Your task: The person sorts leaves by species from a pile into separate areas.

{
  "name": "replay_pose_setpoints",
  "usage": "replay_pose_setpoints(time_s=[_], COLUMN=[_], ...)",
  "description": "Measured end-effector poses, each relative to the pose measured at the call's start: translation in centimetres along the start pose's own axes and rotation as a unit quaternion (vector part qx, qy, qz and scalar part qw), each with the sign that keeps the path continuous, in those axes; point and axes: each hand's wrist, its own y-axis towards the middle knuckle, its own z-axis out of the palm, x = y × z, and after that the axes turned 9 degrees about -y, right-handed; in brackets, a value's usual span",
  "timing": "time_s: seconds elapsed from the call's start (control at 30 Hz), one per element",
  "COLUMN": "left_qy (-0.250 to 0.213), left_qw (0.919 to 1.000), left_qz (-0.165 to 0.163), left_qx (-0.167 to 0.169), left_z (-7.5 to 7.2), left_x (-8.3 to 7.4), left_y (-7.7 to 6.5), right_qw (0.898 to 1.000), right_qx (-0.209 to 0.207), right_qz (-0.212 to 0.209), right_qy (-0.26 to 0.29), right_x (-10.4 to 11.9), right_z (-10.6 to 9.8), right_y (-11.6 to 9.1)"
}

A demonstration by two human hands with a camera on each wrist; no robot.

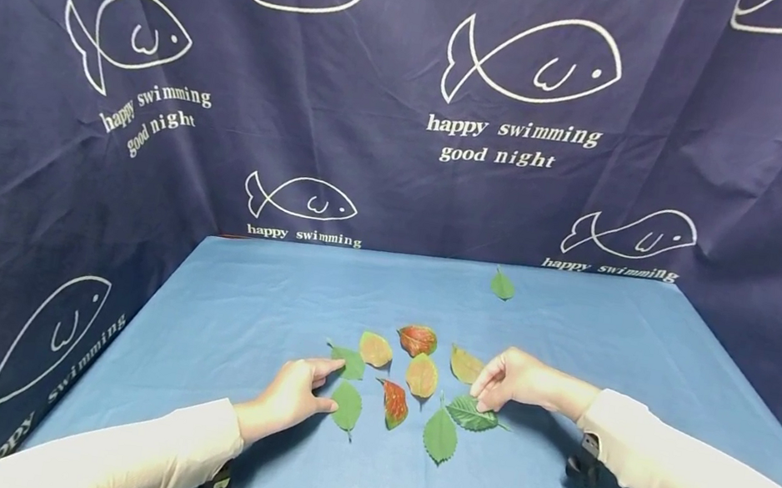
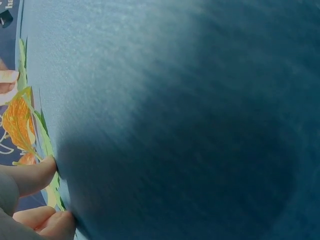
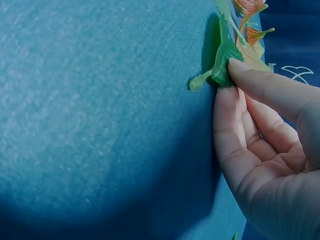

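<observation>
Your right hand [image 1: 509, 377] apparently pinches a dark green leaf [image 1: 468, 413]; your left hand [image 1: 291, 396], fingers parted, touches two paler leaves [image 1: 347, 405].

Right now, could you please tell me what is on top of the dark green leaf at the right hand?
The thumb of the right hand rests on the dark green leaf; nothing else shows on top. The patch directly beneath the thumb is covered.

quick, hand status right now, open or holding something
Left hand: open, touching a nearer green leaf and a farther green leaf.
Right hand: closed, pinching a serrated green leaf.
</observation>
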Motion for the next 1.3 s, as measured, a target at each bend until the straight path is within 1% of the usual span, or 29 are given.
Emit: replay_pose_setpoints(time_s=[0.1,0.3,0.53,0.67,0.8,0.9,1.07,1.3], left_qy=[-0.001,-0.01,-0.02,-0.023,-0.024,-0.021,-0.017,-0.02], left_qw=[1.0,0.9999,0.9997,0.9997,0.9996,0.9996,0.9998,0.9997], left_qz=[0.001,0.009,0.005,0.003,0.004,0.004,-0.004,-0.002], left_qx=[-0.002,-0.01,-0.013,-0.012,-0.015,-0.017,-0.01,-0.012], left_z=[0.0,0.1,0.1,0.2,0.2,0.3,0.3,0.2], left_x=[-0.2,-0.3,-0.4,-0.4,-0.3,-0.1,0.2,-0.1], left_y=[-0.1,-0.1,-0.1,-0.1,-0.2,-0.3,-0.4,-0.3], right_qw=[1.0,1.0,0.999,0.998,0.998,0.997,0.996,0.996], right_qx=[0.003,0.017,0.019,0.026,0.035,0.044,0.054,0.048], right_qz=[-0.001,0.0,0.022,0.026,0.02,0.015,0.011,0.002], right_qy=[0.002,0.023,0.036,0.045,0.057,0.064,0.074,0.073], right_x=[0.0,0.3,0.3,0.3,0.3,0.3,0.4,1.2], right_z=[0.0,0.0,-0.3,-0.6,-0.9,-1.2,-2.1,-3.5], right_y=[0.0,-0.2,0.0,0.1,0.1,0.5,1.0,2.0])
